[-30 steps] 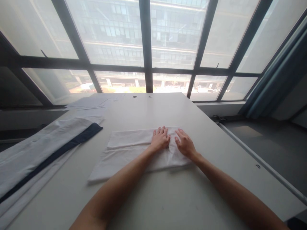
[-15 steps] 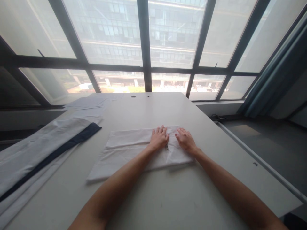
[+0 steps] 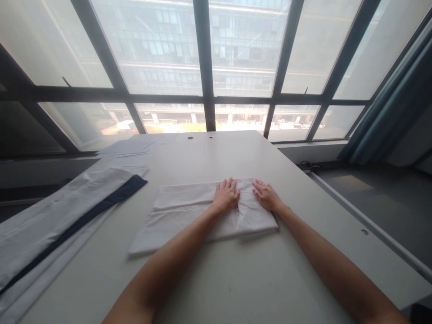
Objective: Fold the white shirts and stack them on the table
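A folded white cloth [image 3: 175,216] lies flat on the white table [image 3: 236,279] in front of me. My left hand [image 3: 226,197] rests palm down on the cloth's right half, fingers stretched out and together. My right hand [image 3: 267,195] lies flat beside it near the cloth's right edge, fingers extended. A crease in the fabric runs between the two hands. Neither hand holds anything.
A long white garment with a dark blue strip [image 3: 77,218] lies along the table's left side. More white fabric [image 3: 131,150] sits at the far left corner. Large windows [image 3: 205,67] rise behind the table, a blue curtain [image 3: 391,112] hangs right, and the table edge [image 3: 371,234] drops off right.
My right hand has slid to the right across the cloth, away from my left hand, flattening the fabric. The left hand has stayed in place.
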Available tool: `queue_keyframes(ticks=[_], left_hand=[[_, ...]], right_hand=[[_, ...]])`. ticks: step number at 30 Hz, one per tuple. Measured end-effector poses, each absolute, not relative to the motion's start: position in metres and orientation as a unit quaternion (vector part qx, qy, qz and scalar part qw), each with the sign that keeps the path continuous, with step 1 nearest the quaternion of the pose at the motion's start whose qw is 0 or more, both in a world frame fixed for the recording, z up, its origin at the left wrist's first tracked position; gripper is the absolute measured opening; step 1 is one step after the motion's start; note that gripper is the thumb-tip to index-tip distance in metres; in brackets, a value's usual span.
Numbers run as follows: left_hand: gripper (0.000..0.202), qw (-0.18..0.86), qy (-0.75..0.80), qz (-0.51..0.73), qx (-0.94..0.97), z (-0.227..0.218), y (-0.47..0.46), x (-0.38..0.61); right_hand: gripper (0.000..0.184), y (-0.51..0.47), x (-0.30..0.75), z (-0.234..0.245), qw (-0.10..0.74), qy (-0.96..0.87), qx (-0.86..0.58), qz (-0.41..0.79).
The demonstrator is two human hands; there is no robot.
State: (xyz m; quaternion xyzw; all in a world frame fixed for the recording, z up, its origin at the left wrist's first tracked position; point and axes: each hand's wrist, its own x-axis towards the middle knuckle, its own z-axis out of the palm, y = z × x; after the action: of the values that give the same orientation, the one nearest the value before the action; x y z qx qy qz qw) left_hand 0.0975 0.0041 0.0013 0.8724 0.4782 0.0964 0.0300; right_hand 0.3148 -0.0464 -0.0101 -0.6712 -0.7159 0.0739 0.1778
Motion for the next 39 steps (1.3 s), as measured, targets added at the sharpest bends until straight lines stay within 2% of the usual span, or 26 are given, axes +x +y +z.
queue_keyframes(ticks=[24,27,30,32,37,39], left_hand=[[0.058,0.028,0.477,0.099,0.873,-0.001,0.004,0.098],[0.059,0.026,0.476,0.101,0.873,-0.001,0.005,0.098],[0.06,0.026,0.477,0.101,0.873,-0.001,0.005,0.098],[0.061,0.025,0.477,0.099,0.873,-0.001,0.004,0.098],[0.063,0.03,0.484,0.091,0.87,-0.002,0.004,0.099],[0.065,0.037,0.49,0.094,0.866,-0.002,0.004,0.099]], right_hand=[[0.053,-0.047,0.317,-0.012,0.205,-0.707,-0.673,0.077],[0.052,-0.052,0.313,-0.006,0.204,-0.705,-0.678,0.042],[0.05,-0.061,0.302,0.001,0.24,-0.705,-0.666,-0.039],[0.051,-0.067,0.291,0.004,0.251,-0.711,-0.655,-0.049],[0.057,-0.073,0.274,0.001,0.167,-0.745,-0.643,0.056],[0.055,-0.072,0.274,0.0,0.162,-0.743,-0.646,0.064]])
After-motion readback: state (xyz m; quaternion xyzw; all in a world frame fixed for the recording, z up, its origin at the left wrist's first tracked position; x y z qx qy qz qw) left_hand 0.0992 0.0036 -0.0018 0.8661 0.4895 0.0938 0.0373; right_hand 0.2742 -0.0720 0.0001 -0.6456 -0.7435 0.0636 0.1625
